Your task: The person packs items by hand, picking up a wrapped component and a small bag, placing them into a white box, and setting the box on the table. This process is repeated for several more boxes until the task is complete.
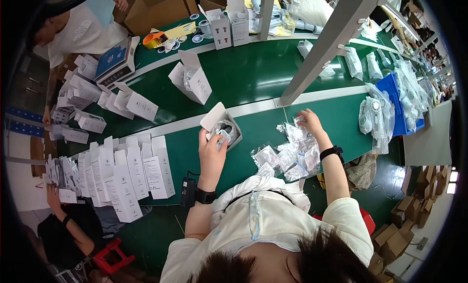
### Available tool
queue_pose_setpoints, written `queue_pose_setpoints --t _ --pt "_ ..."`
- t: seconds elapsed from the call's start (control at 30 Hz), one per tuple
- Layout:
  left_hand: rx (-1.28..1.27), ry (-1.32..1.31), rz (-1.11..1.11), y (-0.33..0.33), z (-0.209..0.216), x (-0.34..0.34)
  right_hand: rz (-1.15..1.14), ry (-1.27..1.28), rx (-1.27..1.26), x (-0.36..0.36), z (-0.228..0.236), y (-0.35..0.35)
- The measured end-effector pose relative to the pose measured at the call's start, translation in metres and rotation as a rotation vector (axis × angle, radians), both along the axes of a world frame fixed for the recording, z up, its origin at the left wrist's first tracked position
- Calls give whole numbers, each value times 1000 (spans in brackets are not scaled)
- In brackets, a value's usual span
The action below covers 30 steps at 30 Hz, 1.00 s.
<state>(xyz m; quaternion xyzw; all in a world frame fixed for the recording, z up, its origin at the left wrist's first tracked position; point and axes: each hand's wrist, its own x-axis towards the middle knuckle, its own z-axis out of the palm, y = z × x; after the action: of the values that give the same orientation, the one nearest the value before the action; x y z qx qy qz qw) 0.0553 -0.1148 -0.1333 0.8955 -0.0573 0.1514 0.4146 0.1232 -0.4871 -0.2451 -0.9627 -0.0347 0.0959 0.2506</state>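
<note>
An open white carton (236,139) stands before me with its flap up. Inside it lies a white and dark item wrapped in clear plastic (224,129). My left hand (212,149) is closed around the near left edge of this carton, its fingertips by the wrapped item. To the right, a loose pile of small clear plastic bags (292,154) covers part of the green bench. At the pile's far edge my right hand (309,121) pinches one small plastic bag (297,121). The contents of these bags are too small to make out.
Upright white cartons (122,180) crowd the bench at left. Another open carton (192,83) sits on the green conveyor (243,68) beyond a metal rail. A grey post (321,49) rises ahead; a blue bin (390,95) of bagged parts stands right. Two people work at left.
</note>
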Motion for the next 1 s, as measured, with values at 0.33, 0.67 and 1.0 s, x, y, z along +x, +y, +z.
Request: queue_pose_setpoints --t 0.33,0.67,1.0 --pt "15 22 53 7 4 9 -28 -713 229 -8 115 87" --pt "-92 78 3 14 6 13 -34 -135 289 -12 141 94" --pt "-110 91 -7 20 6 20 608 -587 839 -8 189 213"
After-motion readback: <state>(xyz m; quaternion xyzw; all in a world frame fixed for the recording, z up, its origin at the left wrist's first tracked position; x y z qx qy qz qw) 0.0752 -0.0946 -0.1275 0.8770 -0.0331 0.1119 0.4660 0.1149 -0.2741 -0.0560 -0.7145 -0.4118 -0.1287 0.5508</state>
